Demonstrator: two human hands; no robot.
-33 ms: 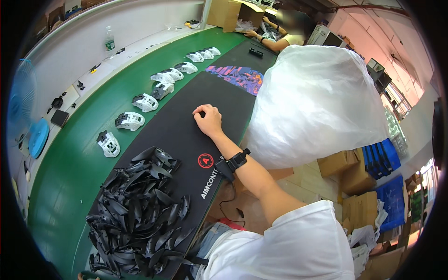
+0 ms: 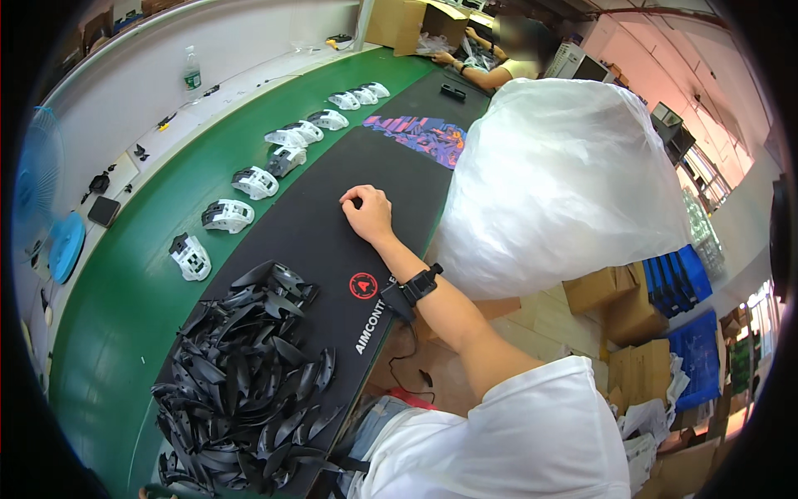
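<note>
My right hand (image 2: 370, 212) rests on a long black desk mat (image 2: 312, 233), its fingers curled in. A dark spot shows inside the curl; whether it is a small part or just the mat is unclear. Nearer to me lies a heap of curved, glossy black plastic pieces (image 2: 241, 374) on the mat. Left of the hand, a row of white-and-black computer mouse shells (image 2: 228, 216) runs away along the green bench top. The closest mouse shell (image 2: 190, 256) stands beside the heap. I see no clear part of my left hand.
A big translucent plastic bag (image 2: 565, 183) bulges beside the mat on the right. Cardboard boxes (image 2: 628, 299) and blue crates (image 2: 697, 353) stand beyond. A blue fan (image 2: 65, 247), phone (image 2: 104, 211) and bottle (image 2: 192, 71) line the left. Another person's hand (image 2: 445, 57) is by a far box.
</note>
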